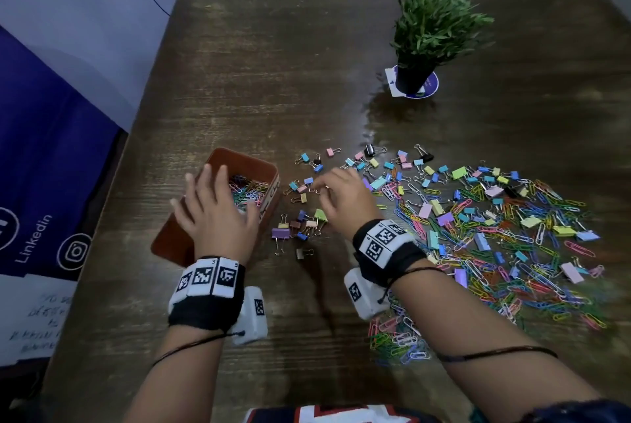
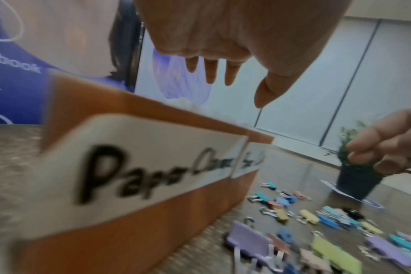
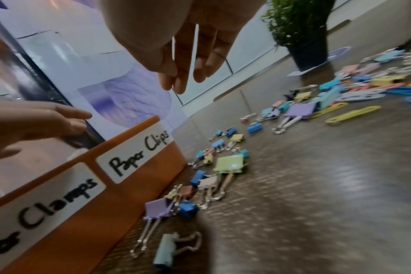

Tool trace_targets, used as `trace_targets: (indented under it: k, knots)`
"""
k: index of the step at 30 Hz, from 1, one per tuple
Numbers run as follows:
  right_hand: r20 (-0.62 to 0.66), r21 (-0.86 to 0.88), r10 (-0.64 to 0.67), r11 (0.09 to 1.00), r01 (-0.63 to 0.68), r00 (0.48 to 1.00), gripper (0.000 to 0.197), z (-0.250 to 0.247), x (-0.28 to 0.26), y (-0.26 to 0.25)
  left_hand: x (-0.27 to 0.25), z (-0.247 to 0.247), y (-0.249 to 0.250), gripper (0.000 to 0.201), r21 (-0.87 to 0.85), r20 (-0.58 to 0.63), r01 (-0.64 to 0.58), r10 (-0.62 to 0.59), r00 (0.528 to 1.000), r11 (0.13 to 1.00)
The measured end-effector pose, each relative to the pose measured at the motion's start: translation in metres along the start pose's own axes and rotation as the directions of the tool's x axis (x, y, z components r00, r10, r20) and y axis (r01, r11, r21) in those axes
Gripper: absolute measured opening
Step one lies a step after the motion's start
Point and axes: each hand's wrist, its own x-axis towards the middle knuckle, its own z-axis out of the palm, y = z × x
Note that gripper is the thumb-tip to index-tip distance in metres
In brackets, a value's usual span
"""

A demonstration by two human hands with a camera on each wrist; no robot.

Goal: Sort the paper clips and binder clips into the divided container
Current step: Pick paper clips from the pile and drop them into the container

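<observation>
Binder clips (image 1: 300,214) lay scattered just right of the container (image 1: 218,204), under the right hand (image 1: 341,197), whose loosely extended fingers held nothing; the left hand (image 1: 215,207) hovered spread over the container.

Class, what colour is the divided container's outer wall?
Orange-brown container, with white handwritten labels; clearest in the right wrist view.

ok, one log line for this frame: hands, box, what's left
left hand: open over orange box | right hand: open above binder clips | far compartment: paper clips | table: mixed pile unsorted
</observation>
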Motion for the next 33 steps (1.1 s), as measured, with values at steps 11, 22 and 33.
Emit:
trace_targets:
  k: [11, 22, 33]
  knots:
    - [0.011, -0.17, 0.392, 0.907, -0.385, 0.92, 0.012, -0.054, -0.042, 0.079, -0.012, 0.051, 0.104, 0.041, -0.052, 0.286, -0.352, 0.352, 0.891, 0.934]
    - [0.072, -0.233, 0.517, 0.84, -0.489, 0.853, 0.017, -0.059, -0.028, 0.111, -0.009, 0.108, 0.158, 0.052, 0.031, 0.481, -0.56, 0.479, 0.734, 0.828]
    - [0.138, -0.353, 0.554, 0.802, -0.482, 0.821, 0.013, -0.049, -0.011, 0.117, 0.002, 0.123, 0.164, 0.036, 0.016, 0.462, -0.565, 0.496, 0.735, 0.825]
